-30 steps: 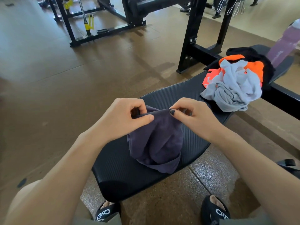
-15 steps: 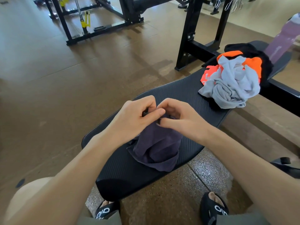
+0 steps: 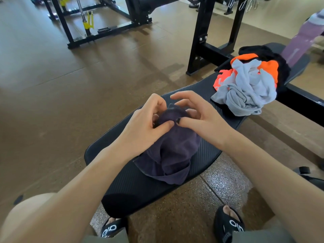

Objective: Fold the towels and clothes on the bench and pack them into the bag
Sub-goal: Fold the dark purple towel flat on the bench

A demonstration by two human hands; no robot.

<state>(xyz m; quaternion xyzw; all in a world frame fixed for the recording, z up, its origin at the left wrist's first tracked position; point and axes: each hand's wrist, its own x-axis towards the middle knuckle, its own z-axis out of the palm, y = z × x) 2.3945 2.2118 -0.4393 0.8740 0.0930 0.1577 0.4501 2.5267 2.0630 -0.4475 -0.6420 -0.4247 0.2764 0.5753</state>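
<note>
Two hands, left (image 3: 145,123) and right (image 3: 196,116), fingers curled, pinching bunched dark purple terry towel (image 3: 170,155) between them over ribbed black padded bench (image 3: 140,190), crumpled grey-and-orange clothes pile (image 3: 245,86) beyond right hand.

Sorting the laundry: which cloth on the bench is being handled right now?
The dark purple towel, pinched by both hands; the grey, orange and black pile lies untouched farther along.

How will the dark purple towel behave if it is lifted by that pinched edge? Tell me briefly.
Probably floppy: the dark purple towel already sags in soft folds from where the left hand and right hand pinch it. Likely light, since fingertips alone hold it up. It should not slide much; the bench pad looks ribbed.
</note>
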